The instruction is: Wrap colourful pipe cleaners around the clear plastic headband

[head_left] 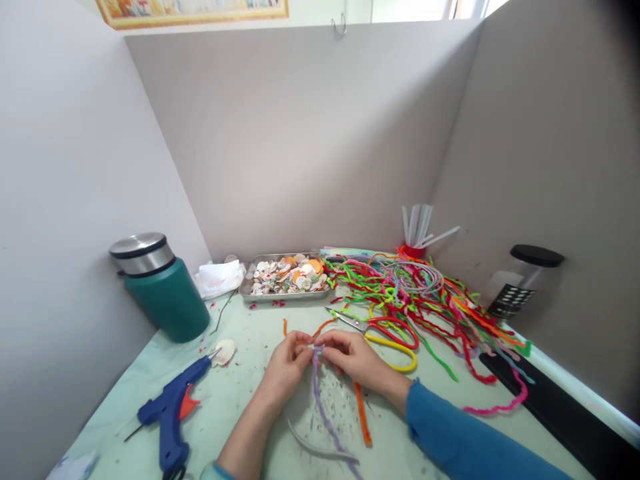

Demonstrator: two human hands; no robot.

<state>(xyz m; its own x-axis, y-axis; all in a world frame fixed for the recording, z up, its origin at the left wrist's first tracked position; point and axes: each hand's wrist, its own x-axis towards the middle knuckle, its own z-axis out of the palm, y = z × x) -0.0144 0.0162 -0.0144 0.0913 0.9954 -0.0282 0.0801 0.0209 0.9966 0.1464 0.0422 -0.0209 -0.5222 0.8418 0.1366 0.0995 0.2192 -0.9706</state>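
Observation:
My left hand [289, 363] and my right hand [351, 357] meet near the middle of the table, fingertips pinched together. Between them they grip the top end of a purple pipe cleaner [320, 403], which hangs down toward me over the tabletop. Fingers partly cover the gripped end, so its exact shape is hidden. Orange pipe cleaners [363, 417] lie under and around my right hand. A pale grey curved strip [320, 451] rests below my hands. Just beyond my right hand lie scissors [383, 335] with one red and one yellow handle.
A blue glue gun [173, 413] lies at left, its nozzle at a white shell [223, 352]. Behind it stands a green bottle [170, 293]. A metal tray [285, 298] holds shells. Tangled coloured pipe cleaners [400, 287], a red cup [415, 251] of white sticks and a black-lidded jar [525, 280] occupy the right.

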